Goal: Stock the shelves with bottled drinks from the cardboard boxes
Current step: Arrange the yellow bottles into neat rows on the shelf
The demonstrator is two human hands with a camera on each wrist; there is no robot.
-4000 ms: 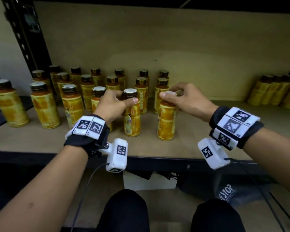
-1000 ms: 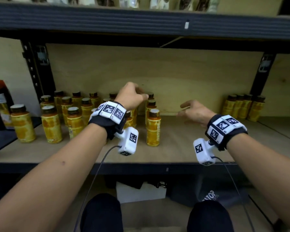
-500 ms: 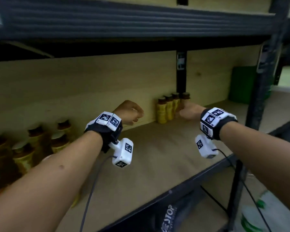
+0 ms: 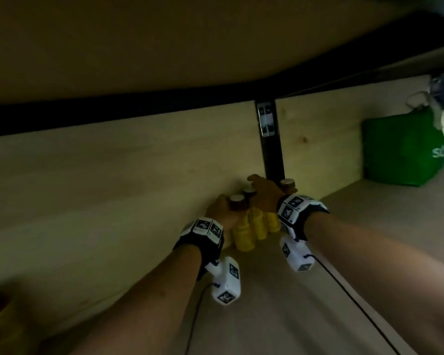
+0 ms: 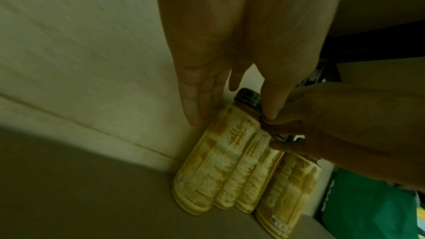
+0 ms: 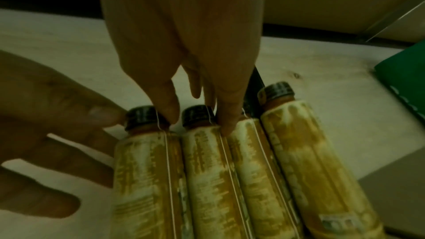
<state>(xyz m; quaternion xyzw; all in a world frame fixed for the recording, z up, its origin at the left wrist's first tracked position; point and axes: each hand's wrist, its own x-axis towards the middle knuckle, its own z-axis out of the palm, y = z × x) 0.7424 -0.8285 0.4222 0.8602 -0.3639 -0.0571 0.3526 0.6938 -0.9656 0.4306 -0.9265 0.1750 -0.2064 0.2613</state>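
Four yellow bottled drinks (image 4: 249, 231) with dark caps stand in a row against the shelf's back wall, beside a black upright post (image 4: 271, 155). My left hand (image 4: 222, 211) is at the leftmost bottle (image 5: 218, 161). Its thumb touches the cap and its fingers (image 5: 193, 108) lie nearly straight on the far side. My right hand (image 4: 264, 193) comes down over the row, and its thumb and a finger pinch the cap of the second bottle (image 6: 197, 115). The fourth bottle (image 6: 299, 143) stands free at the right.
A green bag (image 4: 403, 155) sits on the shelf board (image 4: 292, 303) beyond the post, to the right. The upper shelf hangs low overhead. Wrist camera cables trail along the board below both arms. A blurred yellow shape shows at the bottom left corner.
The view has swung right, away from the large bottle group. Both hands have travelled along the shelf and closed in on the four bottles by the post.
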